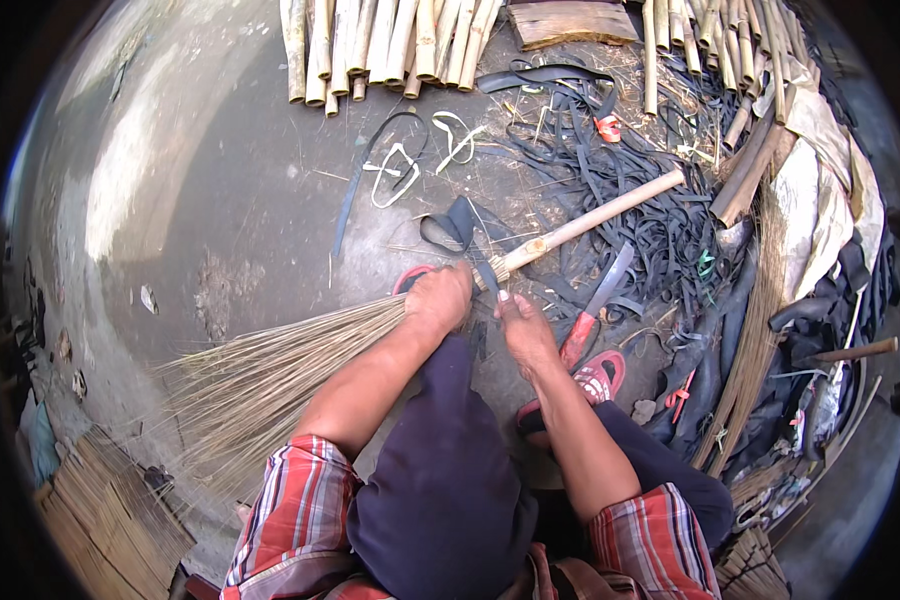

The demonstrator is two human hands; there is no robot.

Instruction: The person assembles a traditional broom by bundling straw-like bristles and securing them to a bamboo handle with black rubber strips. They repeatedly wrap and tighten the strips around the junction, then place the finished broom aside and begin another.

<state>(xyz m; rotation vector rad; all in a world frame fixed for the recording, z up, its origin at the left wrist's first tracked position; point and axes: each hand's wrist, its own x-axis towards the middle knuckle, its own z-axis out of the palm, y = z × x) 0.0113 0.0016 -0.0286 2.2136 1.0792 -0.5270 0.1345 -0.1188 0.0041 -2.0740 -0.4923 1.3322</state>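
The left hand [438, 297] has its grip wrapped tight around the neck of a broom [300, 350], just where the bundle of thin straw bristles meets the wooden handle [595, 220]. The fingers are curled fully round the bundle, with the knuckles facing up. The right hand [522, 328] sits just beside it, on the handle side of the joint, its fingertips pressed together in a pinch on a dark rubber strip [482, 262] that runs up and over the joint; how much of the strip is wound round the broom cannot be told.

The broom lies across the person's lap and the ground. Its bristles fan out to the person's left and its pale handle points up and to the right, away from both hands.

A knife with a red handle [595, 308] lies on the ground just right of the right hand. Beyond it spreads a heap of black rubber strips [660, 215]. Cut bamboo poles [390, 45] lie in a row at the far edge of the concrete floor [220, 170].
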